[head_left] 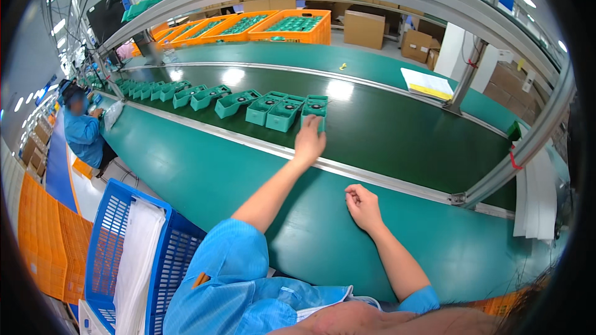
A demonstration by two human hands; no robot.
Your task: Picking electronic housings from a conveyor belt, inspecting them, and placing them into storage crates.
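Observation:
My left hand (310,141) reaches over the near rail of the dark green conveyor belt (385,130). Its fingers close on the near end of a green plastic box (315,106), the rightmost in a row. A round dark part shows inside that box; the hand covers its near end. Just left of it are two similar boxes, one green box (285,115) and another green box (263,108), side by side. My right hand (364,206) rests over the green worktop (310,211), its fingers curled in, with nothing visible in them.
More green boxes (233,103) trail off leftward along the belt. Orange crates (298,25) of green parts stand beyond it. A metal frame post (528,142) rises at right. Beside me is a blue basket (177,260); a co-worker (84,130) sits far left.

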